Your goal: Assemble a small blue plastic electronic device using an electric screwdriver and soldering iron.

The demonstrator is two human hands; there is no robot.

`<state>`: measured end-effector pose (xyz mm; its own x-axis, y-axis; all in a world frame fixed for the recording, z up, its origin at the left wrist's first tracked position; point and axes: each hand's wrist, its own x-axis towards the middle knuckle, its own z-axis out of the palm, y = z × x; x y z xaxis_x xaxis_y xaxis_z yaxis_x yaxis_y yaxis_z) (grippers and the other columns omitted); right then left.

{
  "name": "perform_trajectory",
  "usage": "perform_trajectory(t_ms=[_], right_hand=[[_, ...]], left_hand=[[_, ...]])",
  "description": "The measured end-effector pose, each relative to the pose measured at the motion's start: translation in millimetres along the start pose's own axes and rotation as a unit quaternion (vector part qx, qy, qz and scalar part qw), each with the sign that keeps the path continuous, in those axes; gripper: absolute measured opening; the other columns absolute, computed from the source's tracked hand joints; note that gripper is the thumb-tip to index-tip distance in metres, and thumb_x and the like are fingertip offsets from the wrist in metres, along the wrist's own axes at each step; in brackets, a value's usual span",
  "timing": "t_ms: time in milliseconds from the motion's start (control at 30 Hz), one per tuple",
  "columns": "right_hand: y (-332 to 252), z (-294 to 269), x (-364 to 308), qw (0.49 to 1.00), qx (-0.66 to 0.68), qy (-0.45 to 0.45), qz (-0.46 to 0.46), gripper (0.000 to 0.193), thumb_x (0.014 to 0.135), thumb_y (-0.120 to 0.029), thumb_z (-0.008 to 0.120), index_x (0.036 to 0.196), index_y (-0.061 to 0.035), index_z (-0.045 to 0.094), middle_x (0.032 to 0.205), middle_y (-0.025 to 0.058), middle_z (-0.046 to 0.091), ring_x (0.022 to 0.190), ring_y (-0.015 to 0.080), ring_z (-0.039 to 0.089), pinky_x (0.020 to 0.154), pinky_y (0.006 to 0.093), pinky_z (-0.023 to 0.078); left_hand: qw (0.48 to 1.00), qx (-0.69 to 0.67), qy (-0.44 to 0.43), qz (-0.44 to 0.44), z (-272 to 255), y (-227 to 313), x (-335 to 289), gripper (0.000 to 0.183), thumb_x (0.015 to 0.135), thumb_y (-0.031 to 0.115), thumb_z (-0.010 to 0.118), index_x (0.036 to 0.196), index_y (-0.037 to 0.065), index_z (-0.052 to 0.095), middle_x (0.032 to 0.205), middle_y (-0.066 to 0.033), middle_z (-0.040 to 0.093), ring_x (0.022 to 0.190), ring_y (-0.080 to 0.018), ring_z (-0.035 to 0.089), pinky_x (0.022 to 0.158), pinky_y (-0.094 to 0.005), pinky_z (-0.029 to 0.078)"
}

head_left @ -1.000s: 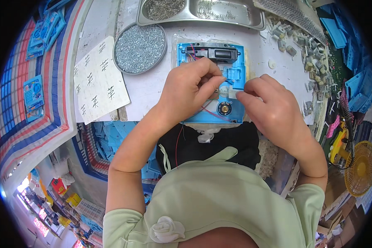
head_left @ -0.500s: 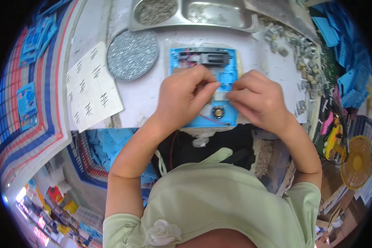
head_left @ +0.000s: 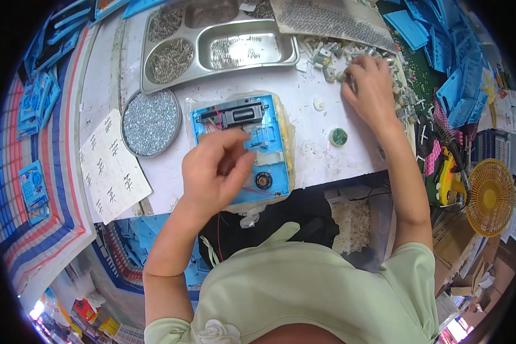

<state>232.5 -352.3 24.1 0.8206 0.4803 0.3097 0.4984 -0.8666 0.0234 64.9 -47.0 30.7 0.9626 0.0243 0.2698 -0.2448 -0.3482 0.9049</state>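
A blue plastic casing [head_left: 275,166] lies near the table's front edge. In it sit a black rectangular module [head_left: 241,114], a small round speaker [head_left: 264,180] and thin red wires. My left hand [head_left: 212,169] hovers over the casing's left side. Its fingers are loosely bent, thumb and forefinger apart, and nothing shows between them. Farther right, my right hand [head_left: 374,92] reaches into a heap of small grey and whitish motor-like parts [head_left: 404,100]. Thumb and fingers are bent and apart around the heap's edge; their tips are partly hidden among the parts.
A round dish of small silvery screws [head_left: 151,123] stands left of the casing, beside a paper sheet with handwriting [head_left: 112,166]. Behind is a metal compartment tray [head_left: 252,67] with springs. A green round piece [head_left: 338,136] lies to the right. A yellow fan [head_left: 490,198] stands far right.
Both hands have come off the casing's middle. My right hand has gone right and away to the heap of parts; my left has backed off slightly. The whole view has shifted.
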Motion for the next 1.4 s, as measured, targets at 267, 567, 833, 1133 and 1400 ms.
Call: perform_trajectory(t_ms=[267,567,833,1133,1400], right_hand=[[-80.5,-78.0,-30.4,0.915,0.395,-0.083,0.002,0.025,0.082,-0.008,0.073,0.105,-0.0036,0.065,0.088,0.0141,0.069,0.079,0.0289,0.068,0.07,0.0381,0.053],[-60.9,-54.1,-84.5,0.408,0.886,-0.062,0.21,0.022,0.086,-0.005,0.077,0.099,-0.0037,0.06,0.09,0.0106,0.068,0.078,0.0197,0.066,0.066,0.0285,0.051],[-45.3,-36.3,-100.3,0.285,0.932,-0.027,0.222,0.04,0.083,-0.016,0.084,0.111,-0.0108,0.055,0.087,0.0045,0.061,0.078,0.0169,0.054,0.059,0.0246,0.041],[-31.5,-37.0,-116.6,0.335,0.913,-0.011,0.233,0.055,0.084,-0.009,0.081,0.131,-0.0069,0.053,0.087,0.0051,0.063,0.072,0.0159,0.056,0.06,0.0246,0.042],[-13.7,-48.0,-104.0,0.72,0.64,-0.078,0.258,0.046,0.089,0.0,0.071,0.134,0.002,0.059,0.094,0.0,0.059,0.082,0.0073,0.054,0.072,0.0217,0.044]], left_hand=[[0.971,0.093,-0.215,0.048,19.8,42.6,67.4,0.016,0.094,0.017,0.07,0.096,0.002,0.066,0.073,-0.0067,0.058,0.06,-0.0163,0.053,0.057,-0.0291,0.043],[0.899,-0.084,-0.429,-0.02,39.5,51.6,98.1,0.024,0.1,0.025,0.063,0.091,0.003,0.066,0.068,-0.006,0.06,0.062,-0.0152,0.056,0.06,-0.0309,0.046],[0.959,0.269,-0.087,0.02,61.7,-24.1,205.1,0.03,0.086,0.032,0.076,0.094,0.003,0.075,0.079,-0.0132,0.072,0.073,-0.0277,0.069,0.071,-0.0388,0.054],[0.948,0.31,-0.053,0.045,80.8,-37.2,216.6,0.023,0.084,0.026,0.076,0.092,0.005,0.076,0.088,-0.0171,0.075,0.085,-0.0358,0.071,0.079,-0.0447,0.055],[0.988,-0.041,-0.004,-0.146,66.8,-45.0,220.0,0.024,0.097,0.022,0.069,0.1,-0.002,0.068,0.084,-0.0078,0.074,0.065,-0.0095,0.065,0.057,-0.0246,0.054]])
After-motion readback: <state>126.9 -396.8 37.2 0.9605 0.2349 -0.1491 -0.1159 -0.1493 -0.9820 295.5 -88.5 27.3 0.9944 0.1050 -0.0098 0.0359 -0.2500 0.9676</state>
